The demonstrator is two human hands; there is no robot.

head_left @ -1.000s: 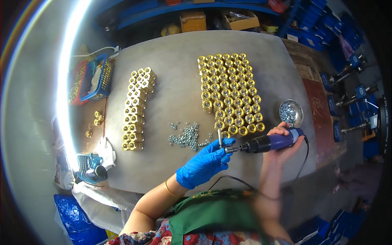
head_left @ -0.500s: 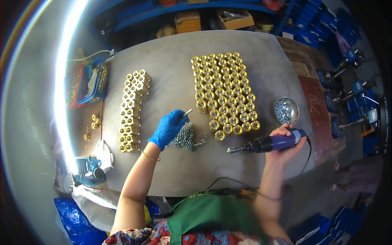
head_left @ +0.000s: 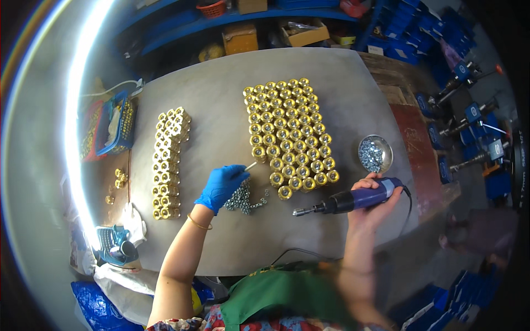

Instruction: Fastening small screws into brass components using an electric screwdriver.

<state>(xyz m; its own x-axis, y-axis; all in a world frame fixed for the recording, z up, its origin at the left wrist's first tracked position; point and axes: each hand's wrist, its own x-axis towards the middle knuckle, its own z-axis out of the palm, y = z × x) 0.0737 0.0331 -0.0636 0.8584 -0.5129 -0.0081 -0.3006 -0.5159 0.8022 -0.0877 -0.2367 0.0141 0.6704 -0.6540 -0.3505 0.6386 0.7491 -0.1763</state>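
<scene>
My left hand, in a blue glove, is closed on a short pale rod. The rod's tip points right, close to the near-left edge of a block of upright brass fittings. Just below the gloved fingers lies a loose pile of small silvery nuts, partly covered by the hand. My bare right hand grips a purple and black power screwdriver. Its metal tip points left above the table, apart from the fittings.
A metal bowl of small silvery pieces stands beyond the right hand. A narrower group of brass fittings stands left. A blue basket and a few loose fittings sit at the left edge. The screwdriver's black cord hangs right.
The whole view has shifted, so the table appears lower and further left. Against the table, the rod's tip has moved slightly right, toward the fittings. The screwdriver has hardly moved.
</scene>
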